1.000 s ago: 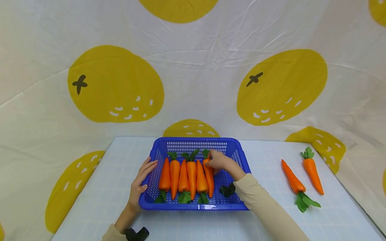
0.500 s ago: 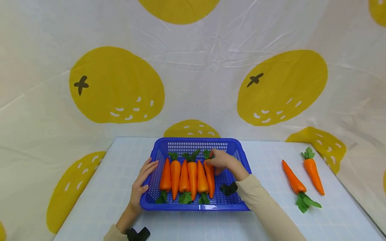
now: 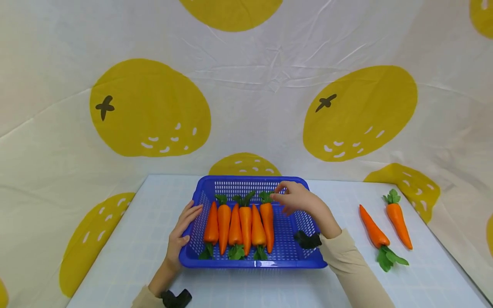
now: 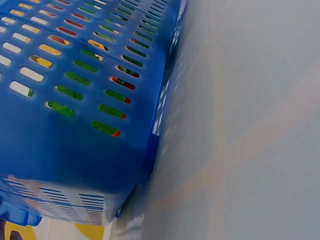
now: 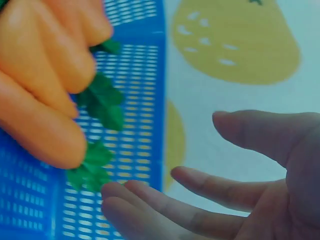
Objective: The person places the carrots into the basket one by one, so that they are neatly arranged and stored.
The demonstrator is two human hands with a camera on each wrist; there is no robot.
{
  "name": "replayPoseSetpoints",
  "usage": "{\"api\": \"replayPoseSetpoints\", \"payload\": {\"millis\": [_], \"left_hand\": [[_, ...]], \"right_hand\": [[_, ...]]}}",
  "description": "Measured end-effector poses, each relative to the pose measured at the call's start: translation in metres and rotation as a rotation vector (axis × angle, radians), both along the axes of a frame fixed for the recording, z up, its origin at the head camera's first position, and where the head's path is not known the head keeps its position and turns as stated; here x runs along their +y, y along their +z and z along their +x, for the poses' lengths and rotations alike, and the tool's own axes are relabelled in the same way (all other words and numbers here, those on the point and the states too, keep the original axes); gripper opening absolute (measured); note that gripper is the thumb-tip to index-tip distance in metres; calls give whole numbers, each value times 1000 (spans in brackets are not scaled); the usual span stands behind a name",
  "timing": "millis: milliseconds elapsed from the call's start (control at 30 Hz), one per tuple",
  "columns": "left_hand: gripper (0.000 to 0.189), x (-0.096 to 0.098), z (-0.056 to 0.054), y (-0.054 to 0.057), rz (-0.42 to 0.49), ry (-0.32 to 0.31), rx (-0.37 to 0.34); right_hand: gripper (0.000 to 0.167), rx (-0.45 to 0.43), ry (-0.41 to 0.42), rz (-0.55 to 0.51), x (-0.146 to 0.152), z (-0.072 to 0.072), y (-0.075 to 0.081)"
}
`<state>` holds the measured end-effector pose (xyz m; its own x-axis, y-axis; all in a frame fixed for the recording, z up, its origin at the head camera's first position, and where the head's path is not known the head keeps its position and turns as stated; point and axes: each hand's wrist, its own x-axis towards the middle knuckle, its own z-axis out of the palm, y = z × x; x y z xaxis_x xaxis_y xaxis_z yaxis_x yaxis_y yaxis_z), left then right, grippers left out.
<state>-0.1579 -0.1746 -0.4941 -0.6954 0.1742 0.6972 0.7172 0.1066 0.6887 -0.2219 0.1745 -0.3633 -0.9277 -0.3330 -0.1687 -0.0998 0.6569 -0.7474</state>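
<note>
Carrots [image 3: 245, 226], six in a row in blue basket [image 3: 219, 264], sit just left of right hand [image 3: 295, 199]: fingers relaxed, thumb apart, holding nothing. Left hand [image 3: 181, 231], fingers extended, touches basket's left side. Two loose carrots [image 3: 399, 224] lie well right of right hand, on table [image 3: 339, 192].

Six carrots [image 3: 245, 229] in the basket [image 3: 215, 265]!
My left fingers [image 3: 188, 218] at its left rim, my right fingers [image 3: 280, 198] over its right half; two carrots [image 3: 399, 224] farther right on the desk [image 3: 339, 196]!
</note>
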Motion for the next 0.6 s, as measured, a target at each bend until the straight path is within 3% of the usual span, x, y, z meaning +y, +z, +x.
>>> {"api": "replayPoseSetpoints", "payload": {"millis": [233, 600], "left_hand": [[56, 0, -2, -1, 5, -4, 46], [56, -1, -1, -2, 2, -2, 20]], "right_hand": [[38, 126, -54, -109, 26, 23, 14], [41, 257, -227, -203, 77, 49, 10]]}}
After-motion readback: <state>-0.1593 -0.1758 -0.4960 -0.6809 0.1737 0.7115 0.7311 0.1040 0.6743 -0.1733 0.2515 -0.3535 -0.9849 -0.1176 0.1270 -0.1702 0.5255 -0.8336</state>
